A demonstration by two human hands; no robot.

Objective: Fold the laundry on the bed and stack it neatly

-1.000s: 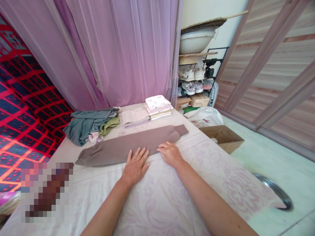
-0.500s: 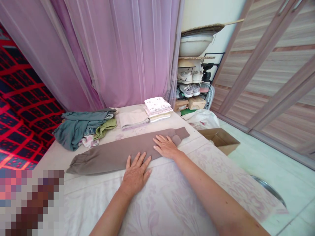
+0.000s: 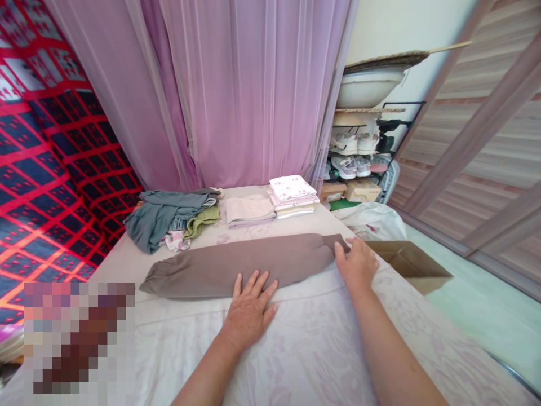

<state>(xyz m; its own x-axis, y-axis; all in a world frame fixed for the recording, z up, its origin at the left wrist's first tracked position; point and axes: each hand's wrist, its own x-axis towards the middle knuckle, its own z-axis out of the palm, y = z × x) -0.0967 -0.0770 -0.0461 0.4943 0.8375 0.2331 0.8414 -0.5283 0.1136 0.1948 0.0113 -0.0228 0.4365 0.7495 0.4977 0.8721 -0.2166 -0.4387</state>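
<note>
Beside bed (image 3: pixel 304 344), box (image 3: pixel 418 268); left hand (image 3: pixel 249 316) flat on garment (image 3: pixel 236 259), right hand (image 3: pixel 359 265) curled, grip unclear.

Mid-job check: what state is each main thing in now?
Brown trousers: folded lengthwise, lying flat
Left hand: open, flat, across trousers' near edge
Right hand: at the cuff, grip unclear
Clothes heap: rumpled
Beige cloth: folded
Patterned cloth stack: folded, piled
Cardboard box: open
Purple curtain: hanging down

Garment (image 3: pixel 253 259) on sheet (image 3: pixel 313 344), clothes pile (image 3: pixel 164 211) behind left, cloth stack (image 3: pixel 291 188) behind right, box (image 3: pixel 422 262) apparently on floor (image 3: pixel 477 316)
</note>
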